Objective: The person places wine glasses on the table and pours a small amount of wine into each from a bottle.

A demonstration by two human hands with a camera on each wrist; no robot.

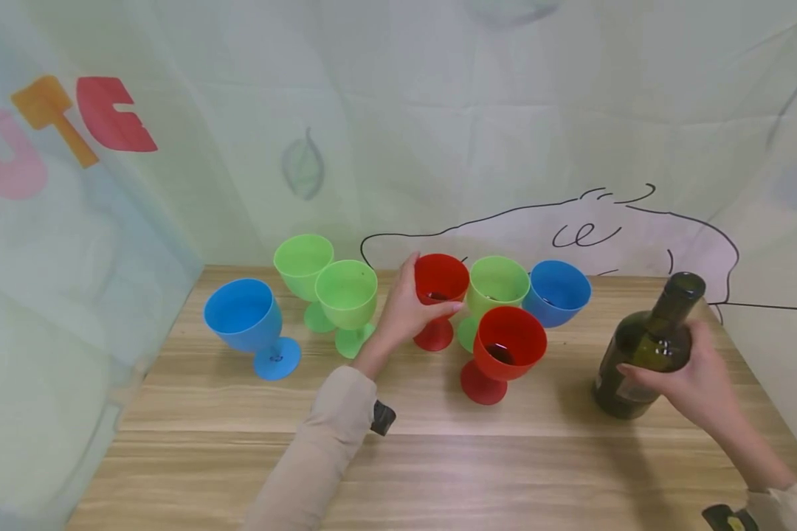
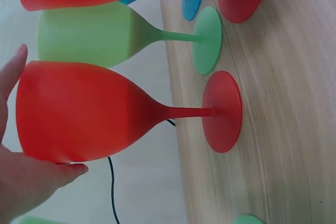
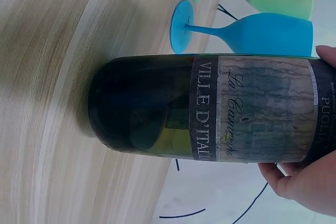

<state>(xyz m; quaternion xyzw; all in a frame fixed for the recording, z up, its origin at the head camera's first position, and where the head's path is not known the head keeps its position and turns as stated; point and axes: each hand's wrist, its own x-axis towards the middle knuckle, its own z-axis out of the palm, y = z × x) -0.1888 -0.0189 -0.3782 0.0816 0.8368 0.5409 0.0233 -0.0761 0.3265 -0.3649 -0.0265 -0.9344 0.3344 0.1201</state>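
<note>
My left hand (image 1: 404,306) grips the bowl of a red goblet (image 1: 441,276), with the thumb along its side and fingers by the rim. That goblet (image 2: 84,111) stands upright, its foot on the wooden table. My right hand (image 1: 694,383) holds a dark green wine bottle (image 1: 620,361) round its body, upright at the right. The bottle's label (image 3: 262,108) faces the right wrist camera. A second red goblet (image 1: 511,343) with dark liquid in it stands nearer me, between the two hands. A green goblet (image 1: 498,280) and a blue goblet (image 1: 558,291) stand just behind.
On the left stand a blue goblet (image 1: 244,317) and two green goblets, one at the back (image 1: 303,265) and one nearer my left hand (image 1: 347,295). The wooden table (image 1: 438,479) meets a printed cloth backdrop (image 1: 398,147) at its far edge.
</note>
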